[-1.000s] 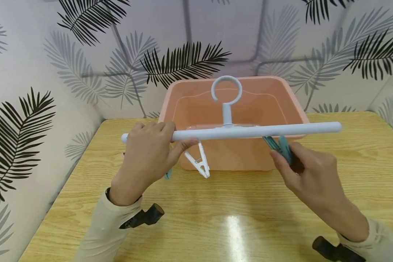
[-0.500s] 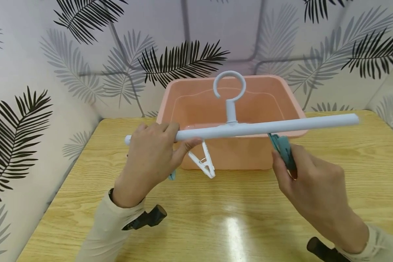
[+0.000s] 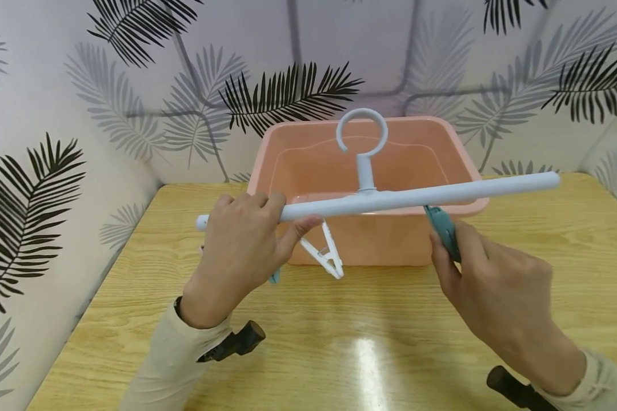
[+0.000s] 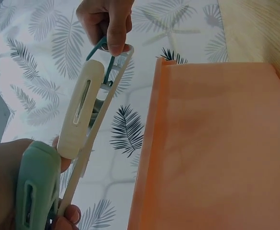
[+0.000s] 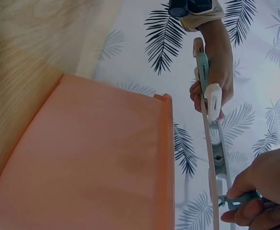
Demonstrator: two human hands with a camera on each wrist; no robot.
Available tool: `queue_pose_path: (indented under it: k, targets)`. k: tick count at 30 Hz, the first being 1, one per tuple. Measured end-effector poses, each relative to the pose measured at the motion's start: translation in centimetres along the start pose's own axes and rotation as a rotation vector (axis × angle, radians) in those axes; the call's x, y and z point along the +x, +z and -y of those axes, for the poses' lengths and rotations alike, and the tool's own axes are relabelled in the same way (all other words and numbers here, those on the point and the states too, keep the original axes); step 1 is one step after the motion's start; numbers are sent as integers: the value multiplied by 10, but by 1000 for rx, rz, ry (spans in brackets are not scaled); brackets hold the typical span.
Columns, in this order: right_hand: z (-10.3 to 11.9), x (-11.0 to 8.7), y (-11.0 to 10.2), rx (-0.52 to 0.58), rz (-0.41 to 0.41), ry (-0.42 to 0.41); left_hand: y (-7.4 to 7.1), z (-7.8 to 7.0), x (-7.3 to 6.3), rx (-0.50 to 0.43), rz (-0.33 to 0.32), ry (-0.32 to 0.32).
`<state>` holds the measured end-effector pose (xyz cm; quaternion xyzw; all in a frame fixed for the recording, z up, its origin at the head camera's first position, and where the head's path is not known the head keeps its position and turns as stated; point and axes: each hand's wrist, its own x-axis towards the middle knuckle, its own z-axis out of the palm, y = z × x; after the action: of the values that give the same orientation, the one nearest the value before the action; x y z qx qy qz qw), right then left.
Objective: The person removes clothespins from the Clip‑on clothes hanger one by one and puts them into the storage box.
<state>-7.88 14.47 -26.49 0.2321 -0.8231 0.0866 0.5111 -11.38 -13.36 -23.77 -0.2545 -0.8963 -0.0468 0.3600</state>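
A pale blue clip hanger (image 3: 457, 193) with a ring hook on top is held in the air, its right end higher than its left. My left hand (image 3: 244, 245) grips the bar near its left end. A white clip (image 3: 329, 254) hangs under the bar beside that thumb. In the left wrist view, a green clip (image 4: 37, 187) sits close to the same hand. My right hand (image 3: 499, 279) pinches a teal clip (image 3: 443, 229) between thumb and forefinger, its tip right at the bar's underside. Most of this clip's lower end is hidden by the fingers.
An orange-pink plastic tub (image 3: 360, 242) stands behind the hanger on a wood-grain table (image 3: 329, 331). A leaf-patterned wall covering (image 3: 175, 68) rises at the back and along the left side.
The hanger has shifted a little to the right and its right end has risen. Both hands have moved slightly right, the right one still pinching the teal clip.
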Motion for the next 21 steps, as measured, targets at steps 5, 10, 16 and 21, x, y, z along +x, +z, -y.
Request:
queue_pose_path:
  k: [5, 10, 16, 21]
  targets:
    - [-24, 10, -8, 122, 124, -173, -2, 6, 0, -32, 41, 12]
    - [-42, 10, -11, 155, 183, -295, -5, 9, 1, -83, 104, 7]
    - [-42, 2, -6, 268, 138, -221, -3, 6, 6, -70, 116, -24]
    - [-40, 1, -2, 323, 103, -176, -2, 3, 9, -55, 111, -40]
